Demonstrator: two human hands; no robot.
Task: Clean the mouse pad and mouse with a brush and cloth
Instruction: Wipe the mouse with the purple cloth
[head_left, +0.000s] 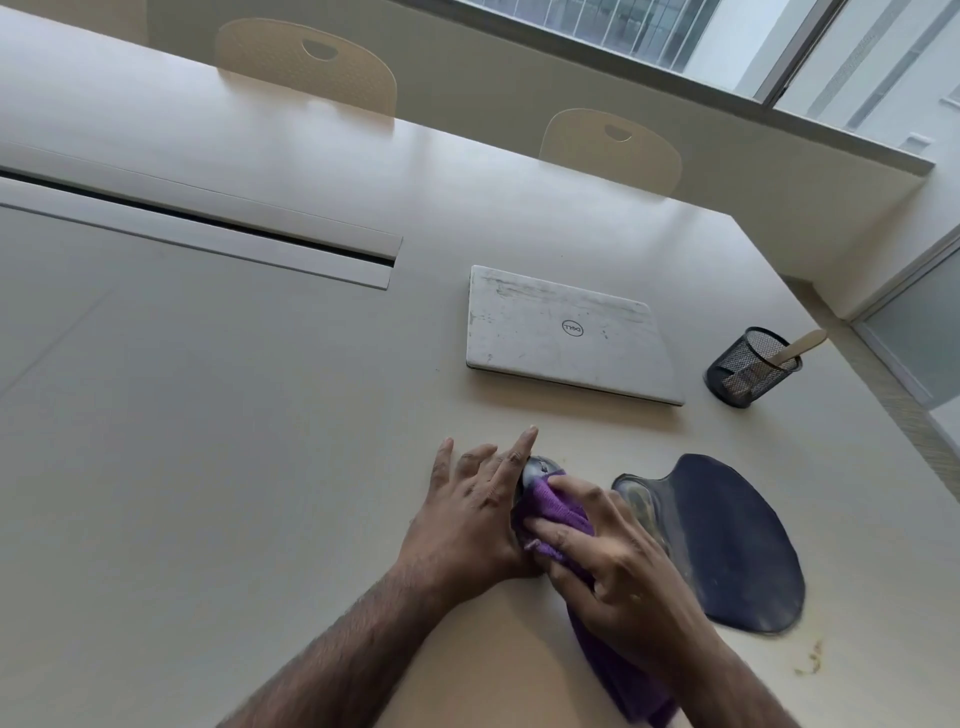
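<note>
**A:** What could go wrong from here?

**B:** Start with the broad pale beige worktop (208, 415). It looks smooth, so a hard rub could send the wiped thing skidding toward the closed silver-white laptop (566, 332) lying further back. The dark navy mouse pad with a clear gel wrist rest (737, 540) lies just right of the hands. The right forearm passes over its near edge, and I'd judge a sweep of that arm could shove it askew.

**A:** Any containers?

**B:** One, a black wire-mesh pen cup (748, 369) right of the laptop, well apart from the hands. A pale wooden handle (802, 345) leans out of it. It is likely the brush, though its head is hidden. Something else sits low in the cup, and I cannot tell what.

**A:** And the smaller things?

**B:** The purple cloth (558, 512) is bunched under the right hand (618, 561), whose fingers curl over it and press it onto the small grey mouse (537, 467). Its loose tail trails back under the wrist and could drag grit. The mouse rests on the worktop, left of the pad and not on it. The left hand (467, 514) braces its side with fingers straight and spread, grasping nothing. If that brace slips, the mouse may twist away.
</note>
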